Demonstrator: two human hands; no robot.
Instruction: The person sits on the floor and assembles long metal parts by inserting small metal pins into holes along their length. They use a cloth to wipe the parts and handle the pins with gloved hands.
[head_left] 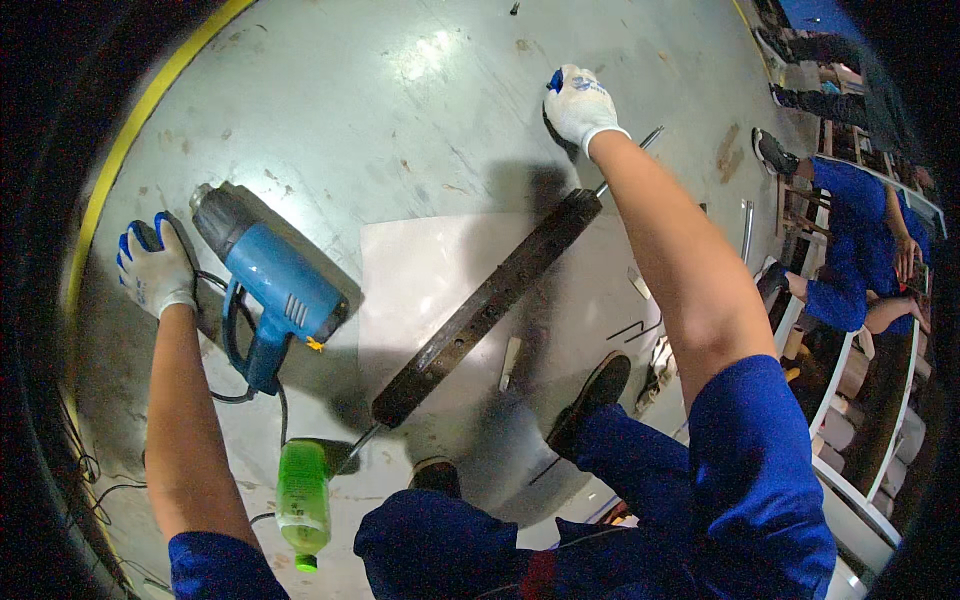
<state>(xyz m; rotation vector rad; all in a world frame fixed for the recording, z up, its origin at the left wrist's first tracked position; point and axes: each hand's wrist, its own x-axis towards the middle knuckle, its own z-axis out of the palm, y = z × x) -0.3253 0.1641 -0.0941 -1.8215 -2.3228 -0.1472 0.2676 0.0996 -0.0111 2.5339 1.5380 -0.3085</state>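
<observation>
My left hand (160, 265), in a white glove with blue fingertips, rests at the left with its fingers apart. Just beside it, a blue heat gun (285, 275) with a dark nozzle lies on the floor, its cord trailing behind. My right hand (580, 103), gloved the same way, is closed near the floor at the top. Whatever its curled fingers hold, if anything, is hidden. A dark, greasy square bar (485, 305) with small holes lies diagonally between my arms on a pale sheet (400, 270). A thin metal rod (652, 137) sticks out at its far end, partly behind my right forearm.
A green bottle (303, 500) stands near my left elbow. Beside my right shoe lie hex keys (630, 328) and a light flat strip (510, 362). Other people in blue work clothes (850, 240) are at the right, near racks of rolls (850, 400). A yellow floor line (115, 160) curves along the left.
</observation>
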